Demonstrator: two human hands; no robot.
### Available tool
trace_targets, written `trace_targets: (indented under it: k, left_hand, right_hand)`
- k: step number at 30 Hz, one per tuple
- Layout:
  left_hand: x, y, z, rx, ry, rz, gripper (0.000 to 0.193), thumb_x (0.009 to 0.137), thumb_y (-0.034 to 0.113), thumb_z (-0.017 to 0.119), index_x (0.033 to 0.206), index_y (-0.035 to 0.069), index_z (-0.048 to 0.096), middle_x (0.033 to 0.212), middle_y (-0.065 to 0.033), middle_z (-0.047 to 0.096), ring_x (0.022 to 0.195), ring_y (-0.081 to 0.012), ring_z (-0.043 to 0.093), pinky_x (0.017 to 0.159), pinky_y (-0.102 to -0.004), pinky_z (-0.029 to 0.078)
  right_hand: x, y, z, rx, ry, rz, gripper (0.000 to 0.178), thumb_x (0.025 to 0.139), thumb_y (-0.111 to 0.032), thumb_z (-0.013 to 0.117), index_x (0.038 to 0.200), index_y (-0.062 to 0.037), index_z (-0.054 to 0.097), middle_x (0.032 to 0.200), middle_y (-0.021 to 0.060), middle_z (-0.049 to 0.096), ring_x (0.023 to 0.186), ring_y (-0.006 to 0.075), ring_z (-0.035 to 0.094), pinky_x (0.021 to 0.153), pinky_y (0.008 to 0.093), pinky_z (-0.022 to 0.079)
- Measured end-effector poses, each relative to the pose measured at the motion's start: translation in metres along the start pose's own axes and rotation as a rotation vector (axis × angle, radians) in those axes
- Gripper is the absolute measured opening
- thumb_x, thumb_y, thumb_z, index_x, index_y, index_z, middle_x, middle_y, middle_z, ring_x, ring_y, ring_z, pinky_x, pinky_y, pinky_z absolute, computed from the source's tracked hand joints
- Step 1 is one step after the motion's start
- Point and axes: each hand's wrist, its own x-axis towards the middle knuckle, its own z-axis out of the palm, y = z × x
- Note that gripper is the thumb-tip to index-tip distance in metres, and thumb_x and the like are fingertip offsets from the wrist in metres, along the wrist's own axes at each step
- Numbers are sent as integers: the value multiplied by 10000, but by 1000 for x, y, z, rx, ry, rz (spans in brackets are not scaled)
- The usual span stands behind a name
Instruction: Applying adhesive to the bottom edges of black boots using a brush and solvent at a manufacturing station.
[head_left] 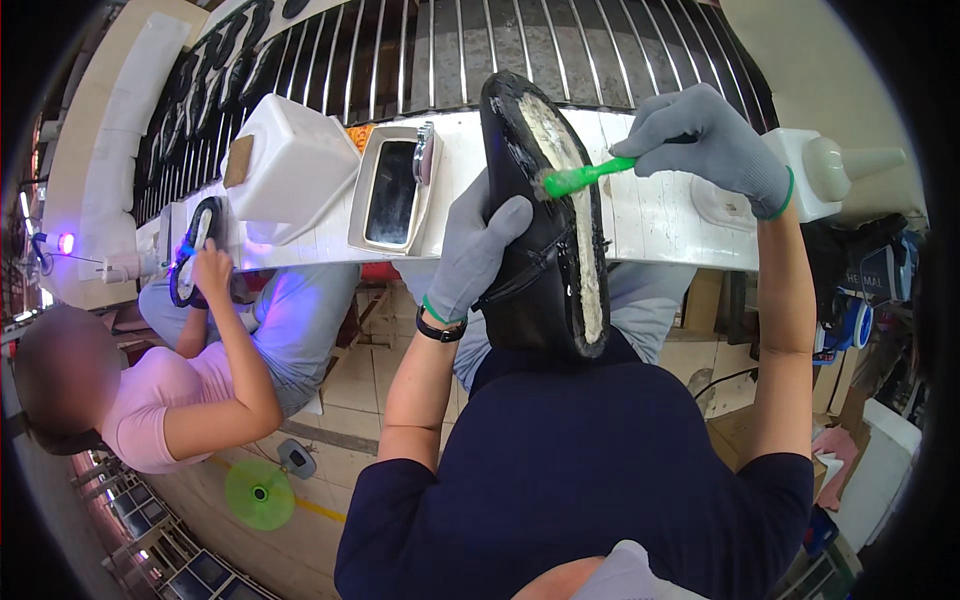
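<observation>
A black shoe (522, 250) is held up before my chest, its underside turned to the right with a pale, rough strip down the middle and a dark, glossy rim. My left hand (478, 245), in a grey glove, is closed around the shoe's upper, thumb across its side. In my gloved right hand (705, 140) the fingers pinch the end of a green-handled brush (592, 176). The brush's head touches the shoe's underside near the edge of the pale strip; its bristles are hard to make out.
On the white bench (640, 225) stand a tray (425, 205) with a dark-surfaced inset and a white container (290, 165). Behind runs a roller conveyor (480, 50), with black shoe parts (215, 75) at far left. A co-worker (170, 400) at left handles another shoe (197, 250).
</observation>
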Motion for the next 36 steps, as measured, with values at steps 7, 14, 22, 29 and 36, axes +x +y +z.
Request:
trace_targets:
  k: [7, 14, 22, 29, 36]
  left_hand:
    - [2, 0, -2, -87, 60, 47, 543, 916, 344, 590, 1251, -73, 497, 1120, -96, 609, 1005, -139, 566, 893, -273, 452]
    - [7, 2, 1, -94, 104, 56, 505, 923, 343, 583, 1218, -62, 522, 1076, -75, 610, 952, -125, 566, 862, -263, 459]
    - [15, -6, -3, -54, 117, 46, 469, 945, 366, 556, 1180, -40, 553, 982, -34, 613, 885, -88, 544, 802, -234, 448]
    - [17, -20, -8, -118, 95, -173, 470, 954, 375, 533, 1140, -54, 578, 997, -46, 620, 877, -86, 553, 800, -233, 453]
    - [23, -34, 1, -467, -28, -550, 450, 964, 375, 513, 1111, -36, 620, 1007, -86, 676, 865, -121, 649, 794, -248, 527]
  right_hand:
    - [-27, -9, 21, 158, -114, 35, 206, 712, -45, 776, 914, -28, 743, 759, 82, 683, 666, 149, 638, 606, 266, 488]
    - [-33, -4, 30, 229, 29, 98, 181, 775, -66, 739, 954, -38, 743, 740, 40, 655, 655, 85, 570, 595, 235, 435]
    - [-40, -9, 30, 153, -25, 54, 206, 748, -44, 750, 951, -15, 734, 772, 64, 672, 693, 136, 615, 638, 268, 472]
    - [-43, -20, 29, 160, -177, 6, 255, 684, -60, 792, 934, -44, 744, 734, 69, 673, 639, 163, 619, 599, 265, 471]
    - [-15, -23, 13, 189, -363, 73, 245, 687, -48, 790, 928, -41, 745, 756, 62, 683, 655, 136, 627, 590, 261, 472]
